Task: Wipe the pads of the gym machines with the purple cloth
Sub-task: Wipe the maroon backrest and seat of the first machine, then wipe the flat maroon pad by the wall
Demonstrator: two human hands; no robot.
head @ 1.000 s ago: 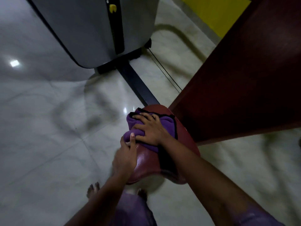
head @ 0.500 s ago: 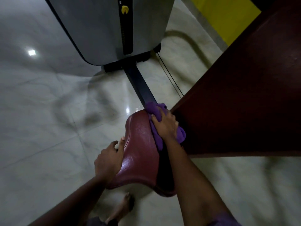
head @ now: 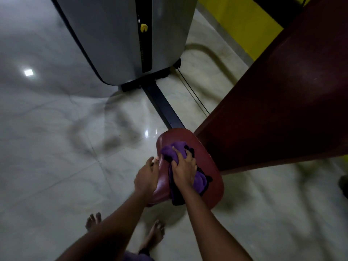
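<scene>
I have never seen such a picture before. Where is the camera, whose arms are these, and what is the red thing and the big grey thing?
The camera sits on a person's head and looks down, so the two arms are that person's own. The red thing is a padded seat of a gym machine. The right hand presses a purple cloth onto the seat to wipe it. The left hand holds the seat's left edge and holds nothing else. The large dark red surface to the right is another pad. The grey thing is the machine's housing, standing on the pale tiled floor. The person's bare feet show below.
</scene>
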